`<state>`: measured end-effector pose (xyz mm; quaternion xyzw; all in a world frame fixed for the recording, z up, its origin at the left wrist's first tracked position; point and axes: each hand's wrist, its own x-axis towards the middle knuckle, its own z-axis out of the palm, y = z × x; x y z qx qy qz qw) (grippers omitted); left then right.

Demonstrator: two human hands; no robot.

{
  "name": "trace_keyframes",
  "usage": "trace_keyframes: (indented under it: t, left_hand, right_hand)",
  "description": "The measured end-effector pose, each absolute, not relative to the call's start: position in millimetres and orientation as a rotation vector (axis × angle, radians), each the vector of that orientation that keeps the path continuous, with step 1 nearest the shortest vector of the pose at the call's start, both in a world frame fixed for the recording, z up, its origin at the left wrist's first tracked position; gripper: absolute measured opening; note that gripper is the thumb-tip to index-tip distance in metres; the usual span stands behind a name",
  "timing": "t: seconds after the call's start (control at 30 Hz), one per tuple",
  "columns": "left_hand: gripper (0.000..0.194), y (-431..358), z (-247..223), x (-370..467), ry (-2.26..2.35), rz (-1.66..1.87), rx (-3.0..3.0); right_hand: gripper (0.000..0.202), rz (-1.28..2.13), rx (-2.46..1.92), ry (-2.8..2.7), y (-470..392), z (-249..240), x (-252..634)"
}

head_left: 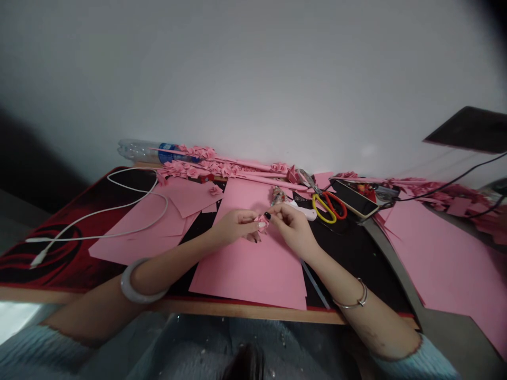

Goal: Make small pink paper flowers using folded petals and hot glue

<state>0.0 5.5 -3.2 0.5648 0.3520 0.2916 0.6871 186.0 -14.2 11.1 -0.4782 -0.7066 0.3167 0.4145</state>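
Observation:
A small pink paper flower (262,221) is pinched between my two hands, above a stack of pink paper sheets (253,274). My left hand (236,227) grips it from the left, thumb on the near side. From the right, the thumb and forefinger of my right hand (291,224) close on its edge. Just behind my right hand lies a white tool (304,210), mostly covered, whose kind I cannot make out. Scissors (328,205) with one yellow and one red handle rest to the right of it.
Pink paper flowers (227,169) and rolled paper sticks line the wall, beside a plastic bottle (138,150). A white cable (99,234) loops over paper at left. A phone (354,196) lies beyond the scissors. More pink sheets (447,253) lie at right.

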Motion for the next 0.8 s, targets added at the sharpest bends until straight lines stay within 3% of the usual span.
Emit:
trace_keyframes:
  t: [0.57, 0.8]
  left_hand:
    - [0.042, 6.5, -2.7, 0.2, 0.822, 0.720, 1.042]
    - [0.024, 9.3, -14.5, -0.2, 0.842, 0.738, 1.332]
  right_hand:
    - [0.004, 0.888, -1.223, -1.743, -12.5, 9.6, 186.2]
    - [0.006, 0.782, -1.227, -1.866, -14.9, 10.1, 185.7]
